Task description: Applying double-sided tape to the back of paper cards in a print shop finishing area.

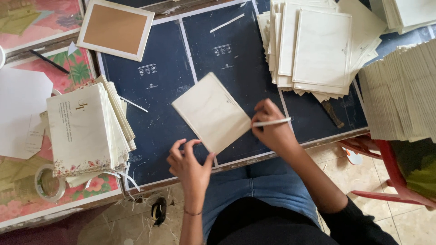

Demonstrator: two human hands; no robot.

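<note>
lap in blue jeans [268, 186] sits closest, tucked against the near edge of the dark board [168, 77]. left hand [190, 165] pinches the near corner of a cream card [212, 112], fingers curled under it, thumb on top. right hand [272, 124] grips the card's right edge and also holds a thin white strip [272, 122] sticking out to the right. card is tilted, lifted just above the board near its front edge. open room: bare board left of and behind the card, up to the brown-faced card [116, 29] at the far left corner. right side is crowded: cream card pile [318, 45] fanned out on the board, a taller stack [399, 95] at the right edge, packed on edge. left: printed card stack [84, 131] with floral trim, overhanging the board's left edge. tape roll [47, 183] on the floral cloth [77, 68] near it, black pen [47, 61] further back. loose white strips on the board. tiled floor [399, 222] below right, red chair frame [390, 177] beside the leg.
</note>
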